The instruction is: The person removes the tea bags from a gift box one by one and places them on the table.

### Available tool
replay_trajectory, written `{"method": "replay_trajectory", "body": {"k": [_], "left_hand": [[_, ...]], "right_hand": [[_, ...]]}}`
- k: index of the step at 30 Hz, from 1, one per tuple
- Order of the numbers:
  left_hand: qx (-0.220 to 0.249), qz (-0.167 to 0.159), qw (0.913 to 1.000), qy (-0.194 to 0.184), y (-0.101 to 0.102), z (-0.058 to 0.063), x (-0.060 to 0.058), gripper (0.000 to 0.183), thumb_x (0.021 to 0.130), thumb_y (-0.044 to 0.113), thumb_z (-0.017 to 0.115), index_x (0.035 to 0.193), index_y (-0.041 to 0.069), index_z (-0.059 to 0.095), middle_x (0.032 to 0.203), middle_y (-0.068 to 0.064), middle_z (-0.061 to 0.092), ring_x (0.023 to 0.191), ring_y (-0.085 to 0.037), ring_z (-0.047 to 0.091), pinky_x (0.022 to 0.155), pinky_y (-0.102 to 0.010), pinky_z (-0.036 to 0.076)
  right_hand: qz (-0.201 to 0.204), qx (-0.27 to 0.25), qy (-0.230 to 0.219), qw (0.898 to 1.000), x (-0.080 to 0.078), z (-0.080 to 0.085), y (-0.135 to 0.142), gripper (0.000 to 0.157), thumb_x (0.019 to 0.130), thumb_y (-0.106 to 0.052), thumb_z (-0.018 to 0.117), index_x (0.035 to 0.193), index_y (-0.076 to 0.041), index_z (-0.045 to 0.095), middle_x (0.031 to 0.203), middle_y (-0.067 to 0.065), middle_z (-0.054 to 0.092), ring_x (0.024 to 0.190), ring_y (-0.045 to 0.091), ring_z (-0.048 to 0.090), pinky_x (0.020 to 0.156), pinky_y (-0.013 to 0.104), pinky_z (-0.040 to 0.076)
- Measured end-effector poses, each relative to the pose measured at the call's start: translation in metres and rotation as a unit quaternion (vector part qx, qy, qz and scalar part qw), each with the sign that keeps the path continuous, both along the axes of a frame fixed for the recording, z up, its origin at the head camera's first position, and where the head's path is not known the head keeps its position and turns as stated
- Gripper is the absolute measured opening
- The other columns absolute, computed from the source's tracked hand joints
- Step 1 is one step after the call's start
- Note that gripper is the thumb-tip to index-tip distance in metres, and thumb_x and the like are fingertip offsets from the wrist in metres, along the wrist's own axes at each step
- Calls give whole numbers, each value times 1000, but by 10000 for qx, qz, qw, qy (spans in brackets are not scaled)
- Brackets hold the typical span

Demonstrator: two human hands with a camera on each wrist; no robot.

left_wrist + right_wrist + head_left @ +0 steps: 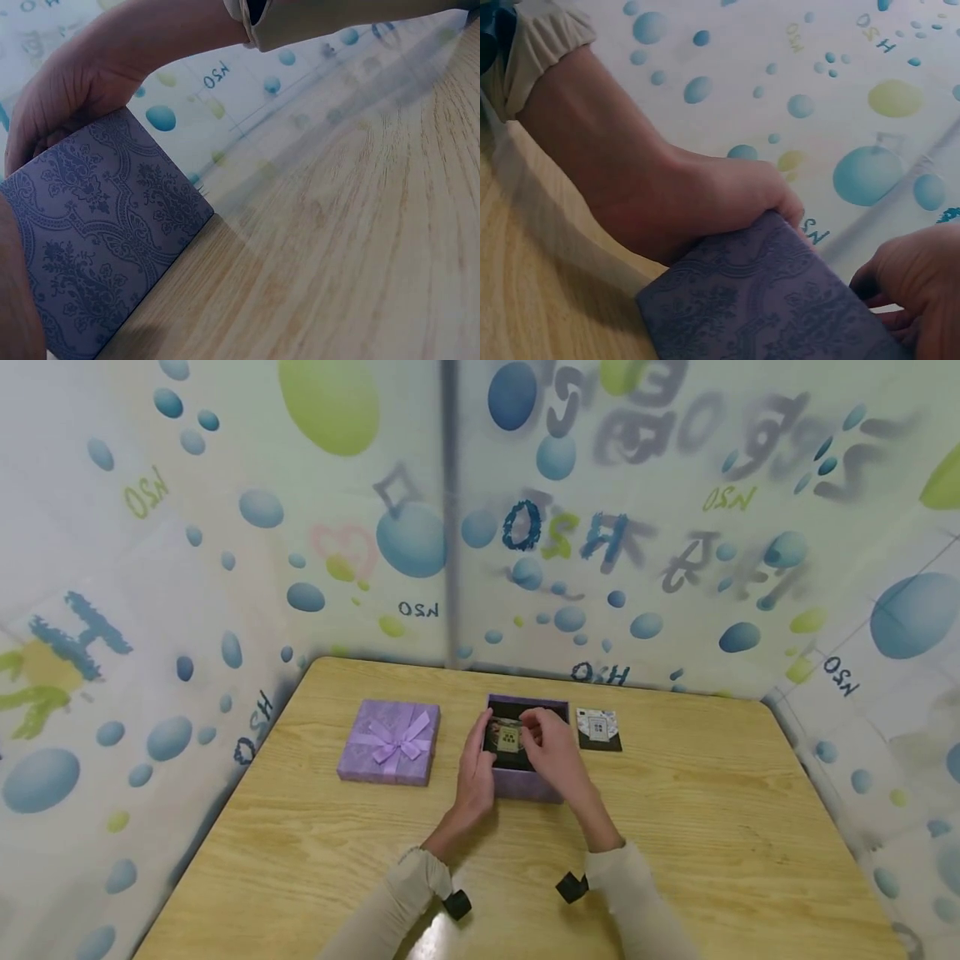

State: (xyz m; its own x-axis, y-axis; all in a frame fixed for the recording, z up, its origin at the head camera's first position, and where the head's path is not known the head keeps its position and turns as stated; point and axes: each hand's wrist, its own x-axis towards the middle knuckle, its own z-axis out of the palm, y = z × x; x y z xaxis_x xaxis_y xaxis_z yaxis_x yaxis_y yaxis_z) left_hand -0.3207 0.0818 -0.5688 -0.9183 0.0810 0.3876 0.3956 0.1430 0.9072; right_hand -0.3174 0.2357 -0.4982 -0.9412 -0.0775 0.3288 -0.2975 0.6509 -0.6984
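A lidless purple patterned gift box stands on the table, its inside dark. In it lies a flat dark square packet with a gold label. My left hand grips the box's left wall, its thumb over the rim beside the packet. The fingers of my right hand are curled and pinch the packet at its right edge, inside the box. In the left wrist view, the right hand reaches over the box's patterned wall. The right wrist view has the left hand against the box.
Left of the box lies its purple lid with a ribbon bow. A similar square packet, white and black, lies to the right. The wooden table meets patterned curtain walls at the back and sides.
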Motion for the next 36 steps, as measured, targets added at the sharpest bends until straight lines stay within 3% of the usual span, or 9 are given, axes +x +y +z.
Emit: {"method": "replay_trajectory", "body": {"k": [4,9,14,18,23,30,36], "left_hand": [[-10,7,10000,-27,1,1,1,73,92,-5,33,163,12,36,168,-6,34,156,-26,27,123,-54,26],[-26,-49,10000,-70,2,0,4,72,93,-7,32,163,11,35,169,-8,33,157,-25,25,123,-55,25],[43,-92,9999,-62,3,-1,3,72,94,-6,32,163,11,35,169,-8,32,157,-28,25,121,-56,26],[145,-101,9998,-92,4,0,1,73,93,-4,31,163,11,35,170,-8,31,157,-27,24,121,-55,27],[124,3,9998,-166,1,-1,1,73,93,-2,32,164,14,35,170,-9,31,157,-23,24,122,-54,26],[88,52,9999,-88,0,-1,1,72,94,-2,32,164,15,35,170,-8,31,157,-23,24,122,-55,26],[183,-68,9997,113,4,-2,1,72,95,-7,32,164,13,35,169,-13,31,157,-28,24,122,-58,23]], "right_hand": [[-186,574,-149,9981,2,-3,-6,20,99,-6,65,116,2,70,103,13,68,91,26,67,80,44,57],[-384,1034,-935,9895,3,-3,-8,27,101,-15,62,122,1,67,107,15,67,86,25,65,76,44,56],[-264,1214,-1938,9732,-1,1,-8,45,103,-24,61,138,3,57,85,10,65,60,19,55,57,36,46],[-89,1326,-2474,9597,-6,3,-7,52,104,-29,59,144,2,52,75,7,59,54,18,50,52,34,39],[5,1383,-2356,9620,-9,2,-10,45,103,-31,59,135,1,58,79,8,62,57,20,53,54,34,42],[-120,1267,-2064,9702,-9,0,-13,47,103,-29,61,139,1,58,79,6,64,56,19,57,54,34,45],[-266,1434,-1864,9716,-5,3,-9,31,103,-28,62,117,-2,69,102,14,66,71,22,57,66,39,47]]}}
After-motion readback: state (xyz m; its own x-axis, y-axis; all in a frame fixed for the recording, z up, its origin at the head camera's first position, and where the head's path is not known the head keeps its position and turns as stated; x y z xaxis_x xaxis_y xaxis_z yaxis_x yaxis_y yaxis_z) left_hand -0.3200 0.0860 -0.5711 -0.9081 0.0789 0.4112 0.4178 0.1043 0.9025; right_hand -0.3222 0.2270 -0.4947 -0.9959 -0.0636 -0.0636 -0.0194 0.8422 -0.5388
